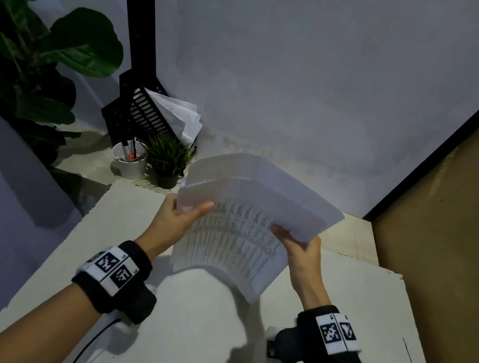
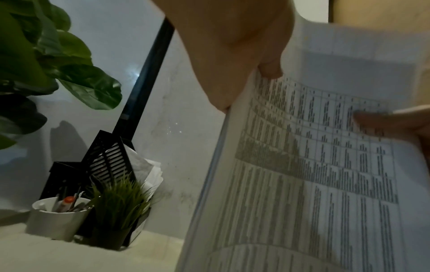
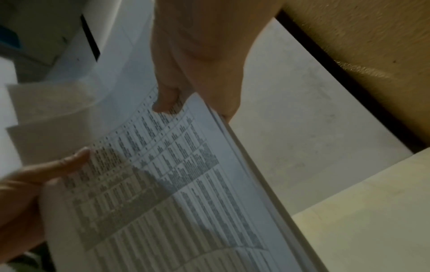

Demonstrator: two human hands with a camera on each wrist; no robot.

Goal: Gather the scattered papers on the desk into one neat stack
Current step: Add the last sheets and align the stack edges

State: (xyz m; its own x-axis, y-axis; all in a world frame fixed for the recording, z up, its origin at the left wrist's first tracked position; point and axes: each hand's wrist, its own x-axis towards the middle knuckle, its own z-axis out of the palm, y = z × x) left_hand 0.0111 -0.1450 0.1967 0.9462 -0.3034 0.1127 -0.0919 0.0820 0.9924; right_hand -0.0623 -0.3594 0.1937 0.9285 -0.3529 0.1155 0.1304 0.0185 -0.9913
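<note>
While my left hand (image 1: 175,221) pinches the papers' (image 1: 242,233) left edge and my right hand (image 1: 303,250) pinches their right edge, I hold the sheaf, printed table up, above the desk (image 1: 202,350), with a cup (image 1: 129,162) and plant (image 1: 168,159) beyond.

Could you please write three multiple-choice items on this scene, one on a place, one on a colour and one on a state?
1. Where is the small grass plant?
A. right of the white cup
B. on the papers
C. in the left hand

2. What colour is the slotted file holder?
A. white
B. black
C. tan

3. How are the papers held?
A. flat on the desk
B. by one hand only
C. lifted, gripped by both hands

Answers:
1 A, it stands beside the white cup.
2 B, its slats are black.
3 C, the left hand and right hand pinch opposite edges above the desk.
</note>
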